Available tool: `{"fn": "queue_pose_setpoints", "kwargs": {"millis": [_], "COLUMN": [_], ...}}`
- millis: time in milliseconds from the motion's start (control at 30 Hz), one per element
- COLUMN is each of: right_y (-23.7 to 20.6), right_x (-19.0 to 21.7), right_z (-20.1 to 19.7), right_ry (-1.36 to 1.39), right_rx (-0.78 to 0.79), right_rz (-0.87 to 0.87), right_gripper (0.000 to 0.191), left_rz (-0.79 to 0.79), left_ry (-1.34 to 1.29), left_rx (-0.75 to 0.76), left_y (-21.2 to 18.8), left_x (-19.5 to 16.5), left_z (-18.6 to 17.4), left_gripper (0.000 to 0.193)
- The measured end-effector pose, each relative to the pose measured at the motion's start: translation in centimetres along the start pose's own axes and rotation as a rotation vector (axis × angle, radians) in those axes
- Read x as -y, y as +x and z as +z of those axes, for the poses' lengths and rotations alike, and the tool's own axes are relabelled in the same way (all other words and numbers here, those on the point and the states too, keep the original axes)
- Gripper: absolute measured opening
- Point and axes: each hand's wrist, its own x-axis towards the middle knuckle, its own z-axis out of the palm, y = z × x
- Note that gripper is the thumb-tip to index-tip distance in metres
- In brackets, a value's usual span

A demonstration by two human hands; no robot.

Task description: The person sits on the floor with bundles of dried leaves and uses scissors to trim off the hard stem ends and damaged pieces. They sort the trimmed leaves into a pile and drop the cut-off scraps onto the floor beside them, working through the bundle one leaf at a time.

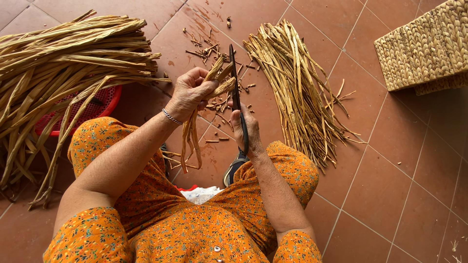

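Left hand clenched on a few dried stalks, tips up. Right hand gripping black scissors, blades against stalk tips. Cut scraps on floor beyond. Trimmed bundle right, uncut pile over red basket left, woven basket top-right corner.

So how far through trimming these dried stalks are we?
Done: a trimmed pile of stalks lies on the floor to the right, with cut ends scattered ahead. In hand: the left hand grips a few stalks while the right hand works scissors. Left: the big bundle over the red basket.
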Motion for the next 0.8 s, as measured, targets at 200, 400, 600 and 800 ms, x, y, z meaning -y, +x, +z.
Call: {"fn": "queue_pose_setpoints", "kwargs": {"millis": [200,400,600,800], "right_y": [-0.70,-0.38,-0.13,-0.63], "right_x": [-0.38,-0.67,-0.36,-0.06], "right_z": [0.76,0.66,0.08,0.46], "right_ry": [0.059,0.093,0.138,0.118], "right_rx": [-0.040,-0.026,0.049,0.002], "right_rz": [-0.013,-0.059,-0.026,-0.023], "right_gripper": [0.058,0.062,0.076,0.071], "left_rz": [-0.025,-0.021,-0.001,-0.047], "left_ry": [-0.046,-0.044,0.027,0.040], "left_rx": [0.006,0.016,0.019,0.036], "left_y": [0.08,0.07,-0.06,-0.22], "left_x": [-0.34,-0.83,-0.66,-0.19], "left_z": [0.35,0.60,0.30,0.02], "left_gripper": [0.021,0.024,0.023,0.022]}}
